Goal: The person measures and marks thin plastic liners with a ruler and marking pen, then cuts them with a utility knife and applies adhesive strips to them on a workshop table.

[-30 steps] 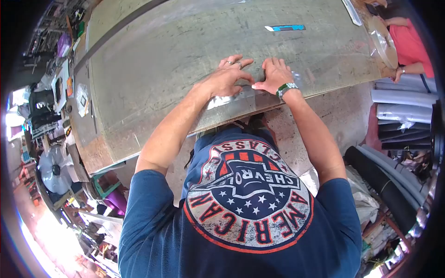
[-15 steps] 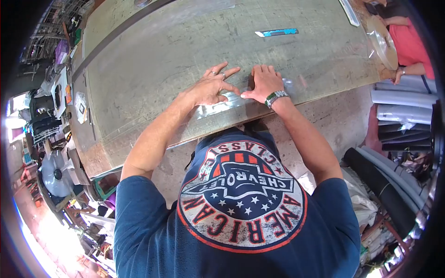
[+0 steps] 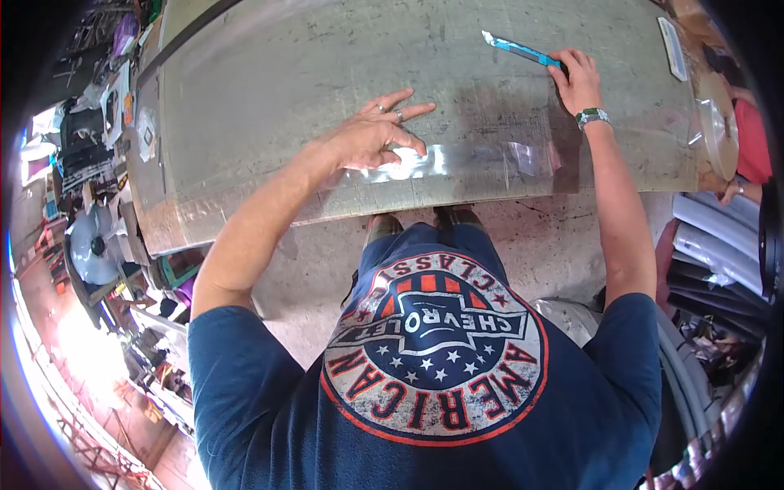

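Note:
My left hand (image 3: 371, 139), with rings on its fingers, is spread over a strip of clear shiny plastic (image 3: 425, 162) near the table's front edge. Its fingers are apart, and the thumb and lower fingertips rest right at the plastic. Further out to the right, my right hand (image 3: 580, 82) has its fingers closed on the rear end of a blue utility knife (image 3: 523, 52). The knife's tip points left and away from me. The right palm is turned down, so part of the handle is hidden under it.
A long dark straight strip (image 3: 192, 31) crosses the far left of the worn table (image 3: 269, 98). At its right end lie a whitish bar (image 3: 673, 49) and a roll of clear material (image 3: 715, 135), near a person in red (image 3: 751, 139). Rolled sheets (image 3: 714, 233) are stacked at right.
My right hand has left the plastic beside my left hand, reached out to the right and taken hold of the utility knife, which has turned. The left hand stays over the plastic.

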`<state>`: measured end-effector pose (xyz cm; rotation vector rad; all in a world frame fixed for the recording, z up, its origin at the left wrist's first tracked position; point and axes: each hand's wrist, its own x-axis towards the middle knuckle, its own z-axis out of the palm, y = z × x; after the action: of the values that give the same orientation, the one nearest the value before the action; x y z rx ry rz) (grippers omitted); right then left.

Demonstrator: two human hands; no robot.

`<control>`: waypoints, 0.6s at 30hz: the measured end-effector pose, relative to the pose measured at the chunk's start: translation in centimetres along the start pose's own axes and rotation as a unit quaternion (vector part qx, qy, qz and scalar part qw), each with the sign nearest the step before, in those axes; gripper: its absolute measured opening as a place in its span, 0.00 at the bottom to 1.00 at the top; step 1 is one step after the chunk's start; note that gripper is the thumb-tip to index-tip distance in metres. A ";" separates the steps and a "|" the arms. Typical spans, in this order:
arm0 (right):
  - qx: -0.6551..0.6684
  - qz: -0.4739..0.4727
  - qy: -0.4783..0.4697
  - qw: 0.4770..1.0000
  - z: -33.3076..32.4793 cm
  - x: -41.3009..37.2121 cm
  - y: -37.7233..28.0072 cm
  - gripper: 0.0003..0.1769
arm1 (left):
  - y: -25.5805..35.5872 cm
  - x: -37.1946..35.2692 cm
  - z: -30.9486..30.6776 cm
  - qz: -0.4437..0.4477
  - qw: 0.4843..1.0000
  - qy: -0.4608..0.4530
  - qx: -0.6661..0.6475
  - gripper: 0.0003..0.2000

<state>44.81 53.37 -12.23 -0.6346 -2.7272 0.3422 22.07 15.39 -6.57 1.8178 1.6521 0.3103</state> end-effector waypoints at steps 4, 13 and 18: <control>0.089 0.052 -0.056 0.993 -0.7 0.6 1.1 0.10 | 0.3 0.0 -0.2 -0.009 1.000 -0.001 -0.002 0.25; 0.224 0.193 -0.011 0.955 -9.2 -3.6 -6.0 0.09 | -0.1 -0.1 0.2 0.002 1.000 0.006 0.014 0.26; 0.184 0.198 0.084 0.959 -6.6 -0.8 -7.9 0.12 | -0.4 -0.3 0.2 0.017 1.000 0.008 0.011 0.26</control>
<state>44.81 47.11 -3.94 -1.0417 -2.2749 0.8261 21.80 15.03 -6.94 1.8669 1.6433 0.3241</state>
